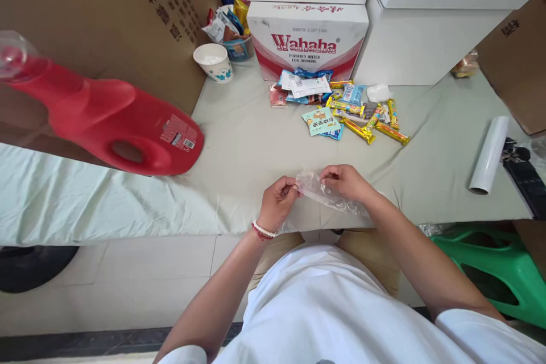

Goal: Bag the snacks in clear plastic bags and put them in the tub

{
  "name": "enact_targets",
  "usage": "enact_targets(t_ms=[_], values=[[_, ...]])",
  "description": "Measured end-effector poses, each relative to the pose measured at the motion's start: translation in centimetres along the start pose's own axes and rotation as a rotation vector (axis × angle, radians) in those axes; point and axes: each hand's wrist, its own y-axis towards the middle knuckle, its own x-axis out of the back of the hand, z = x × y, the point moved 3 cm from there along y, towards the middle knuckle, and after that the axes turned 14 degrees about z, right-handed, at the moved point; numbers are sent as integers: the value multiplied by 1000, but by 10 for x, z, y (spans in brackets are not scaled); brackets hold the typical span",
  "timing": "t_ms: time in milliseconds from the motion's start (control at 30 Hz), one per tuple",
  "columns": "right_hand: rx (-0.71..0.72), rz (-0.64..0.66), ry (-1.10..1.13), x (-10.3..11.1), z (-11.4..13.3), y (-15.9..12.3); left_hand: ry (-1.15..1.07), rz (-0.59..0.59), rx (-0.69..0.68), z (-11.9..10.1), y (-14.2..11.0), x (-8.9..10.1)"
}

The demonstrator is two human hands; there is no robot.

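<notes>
A clear plastic bag [326, 193] is stretched between my hands, just above the near edge of the cloth-covered table. My left hand [279, 198] pinches its left end between thumb and fingers. With thumb and fingertips, my right hand [344, 180] grips the upper edge of the same bag, and the loose part hangs below that hand towards my wrist. Beyond the bag lies a heap of small packaged snacks: several yellow-wrapped bars [358, 129], a pale green packet [321, 121], and blue and white packets [307, 86].
A large red bottle [123, 122] stands at the left by a cardboard box [170, 62]. Behind the snacks is a Wahaha carton [307, 40]. A paper cup [214, 62] and a tub of snacks [239, 48] stand back left; a white roll [489, 153] lies right, above a green stool [495, 273].
</notes>
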Motion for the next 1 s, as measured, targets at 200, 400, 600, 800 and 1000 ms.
enact_targets(t_ms=[200,400,600,800,1000], values=[[278,-208,-167,5,28,6,-147,-77,94,13,-11,14],[652,-276,-404,-3,67,-8,-648,-38,234,2,-9,12],[546,-105,-359,-27,34,-27,-660,-23,259,5,0,7],[82,-455,401,-35,-9,-51,-420,-147,154,18,-8,-3],[-56,-314,1013,-28,4,-20,-294,-71,160,14,-17,-17]])
